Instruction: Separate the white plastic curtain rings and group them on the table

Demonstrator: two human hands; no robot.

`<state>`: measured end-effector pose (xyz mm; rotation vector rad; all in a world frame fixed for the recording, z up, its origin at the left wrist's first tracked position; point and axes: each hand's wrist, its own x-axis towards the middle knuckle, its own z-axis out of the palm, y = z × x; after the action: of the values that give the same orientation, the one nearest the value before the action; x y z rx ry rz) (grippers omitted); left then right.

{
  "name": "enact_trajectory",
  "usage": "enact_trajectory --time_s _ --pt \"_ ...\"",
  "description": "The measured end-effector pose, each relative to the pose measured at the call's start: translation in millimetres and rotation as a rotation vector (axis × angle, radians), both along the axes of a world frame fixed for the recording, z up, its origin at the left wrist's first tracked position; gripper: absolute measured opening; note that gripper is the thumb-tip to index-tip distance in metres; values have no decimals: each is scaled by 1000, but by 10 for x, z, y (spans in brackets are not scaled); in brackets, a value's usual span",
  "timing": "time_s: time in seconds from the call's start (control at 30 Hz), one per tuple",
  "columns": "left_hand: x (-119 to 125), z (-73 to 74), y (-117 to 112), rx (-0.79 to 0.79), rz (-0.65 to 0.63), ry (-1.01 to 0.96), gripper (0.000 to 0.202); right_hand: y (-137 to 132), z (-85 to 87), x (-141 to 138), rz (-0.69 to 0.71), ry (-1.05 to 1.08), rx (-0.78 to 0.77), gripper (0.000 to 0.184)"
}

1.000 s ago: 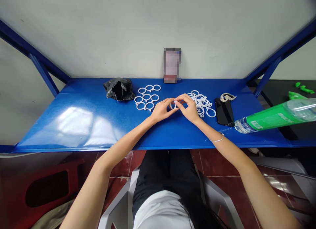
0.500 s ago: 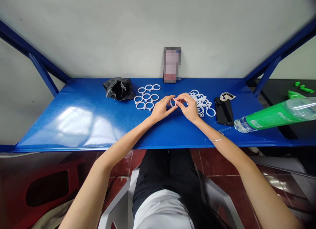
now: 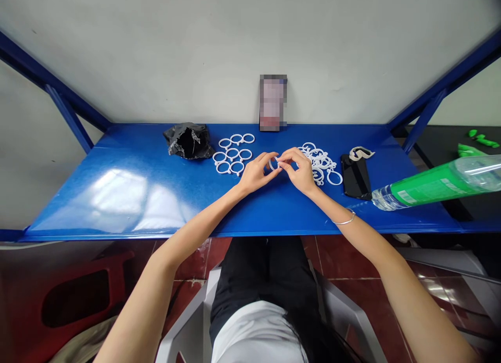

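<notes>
Between my two hands is a white plastic curtain ring, held up just above the blue table. My left hand is closed on its left side, thumb and fingers around the rim. With thumb and forefinger, my right hand pinches its right edge; the small part under those fingertips is mostly hidden. Several white rings lie spread in rows left of my left hand. A tangled heap of similar rings lies just beyond my right hand, partly covered by it.
A torn black plastic bag sits at the back left. One phone leans on the wall; a dark phone lies at right beside a cream-coloured strip. A bottle with a green label stands at the right of the blue table.
</notes>
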<state>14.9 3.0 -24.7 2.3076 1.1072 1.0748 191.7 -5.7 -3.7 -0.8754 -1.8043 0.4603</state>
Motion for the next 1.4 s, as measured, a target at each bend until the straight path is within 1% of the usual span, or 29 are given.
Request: enact_trajectory --time_s 0.4,0.63,1.03,1.2,1.4 --pt "-14 -8 6 42 5 20 43 3 5 -4 13 5 11 18" --pt "-17 -7 9 65 2 9 40 6 10 -3 36 16 46 12" --pt "-25 16 -1 31 3 32 41 -1 12 -2 33 18 36 13" --pt "-27 9 10 35 8 34 41 6 4 -4 20 10 -22 17" --pt "-27 -1 18 35 19 21 41 -1 -7 -25 52 2 -120 25"
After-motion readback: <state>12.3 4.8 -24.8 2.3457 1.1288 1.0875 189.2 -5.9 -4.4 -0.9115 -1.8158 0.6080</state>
